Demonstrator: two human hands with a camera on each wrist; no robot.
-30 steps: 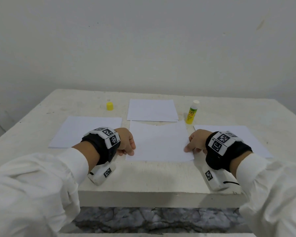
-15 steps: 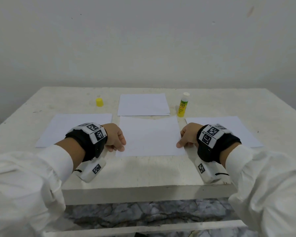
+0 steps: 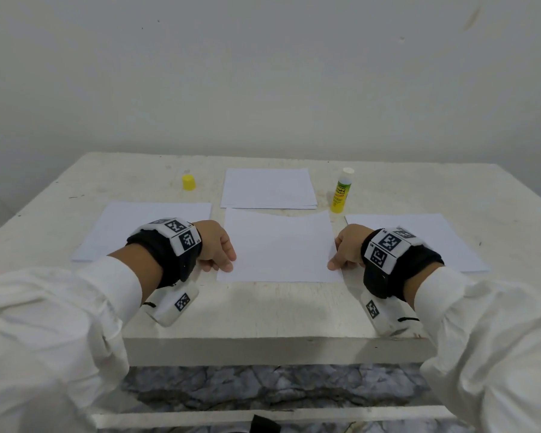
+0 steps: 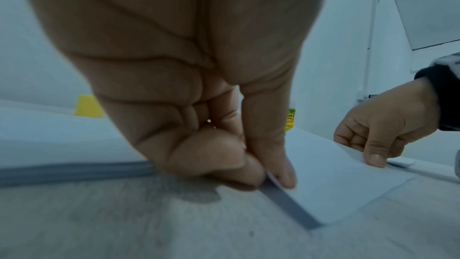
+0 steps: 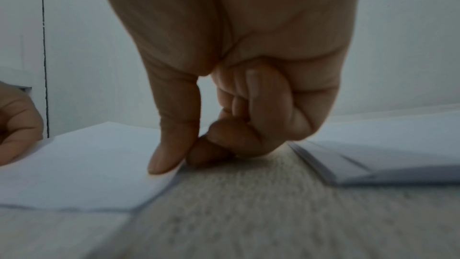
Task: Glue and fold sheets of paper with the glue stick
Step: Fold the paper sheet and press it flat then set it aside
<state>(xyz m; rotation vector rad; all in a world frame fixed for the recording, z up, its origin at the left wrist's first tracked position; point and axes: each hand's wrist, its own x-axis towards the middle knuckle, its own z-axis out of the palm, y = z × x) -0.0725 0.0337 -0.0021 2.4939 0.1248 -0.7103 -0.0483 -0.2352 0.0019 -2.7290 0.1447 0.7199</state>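
Paper (image 3: 278, 248) lies flat at the middle of the bench (image 3: 263, 314), near edge toward me, and I have it by both lower corners. My left hand (image 3: 214, 246) pinches the corner at 7 o'clock: in the left wrist view the thumb lies on top and the curled fingers tuck under the lifted edge. My right hand (image 3: 345, 250) pinches the corner at 5 o'clock the same way, thumb on top, a bent finger beneath. The far edge of the sheet dips in the middle rather than running straight.

I judge this as the start of a fold: both corners are gripped and barely raised, nothing is turned over yet. I cannot see any glue on the sheet, so I cannot tell whether it has been applied.

The glue (image 3: 341, 192) stands upright at 1 o'clock from the sheet, apart from it, with its cap (image 3: 188, 182) off and sitting well apart at 11 o'clock. A stack (image 3: 267, 189) of paper lies at 12 o'clock, just beyond the sheet. One more sheet lies at 9 o'clock (image 3: 144, 229) and another at 3 o'clock (image 3: 419, 242).

Next, I think, both corners must rise together and travel toward 12 o'clock, kept level so the near edge lands square on the far one before I press the crease.
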